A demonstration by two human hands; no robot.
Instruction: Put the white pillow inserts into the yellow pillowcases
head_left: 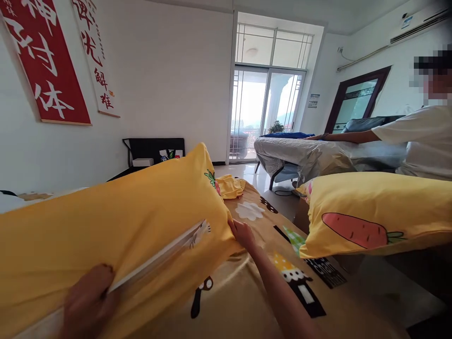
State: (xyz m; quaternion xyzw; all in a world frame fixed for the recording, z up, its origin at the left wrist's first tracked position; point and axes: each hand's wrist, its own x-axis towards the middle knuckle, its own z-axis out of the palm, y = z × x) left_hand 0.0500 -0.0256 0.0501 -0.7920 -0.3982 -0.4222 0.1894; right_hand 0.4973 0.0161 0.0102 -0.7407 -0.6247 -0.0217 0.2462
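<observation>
A large yellow pillow (141, 207) is held up in front of me, slanting across the left half of the view. Along its lower face runs a long slit where a strip of white shows. My left hand (90, 296), slightly blurred, is closed on the cloth beside that slit. At the far end of the pillow, my right hand (243, 233) pinches the edge of the yellow cloth. Below the pillow spreads a tan printed bed sheet (243, 282). Crumpled yellow cloth (231, 187) lies on it behind the pillow.
A second yellow pillow (353, 212) with a carrot print lies at the right. Behind it, a person (429, 136) in a white top reaches over a plastic-covered table (293, 148). A black headboard-like stand (155, 150) is by the wall, left of a glass door (264, 108).
</observation>
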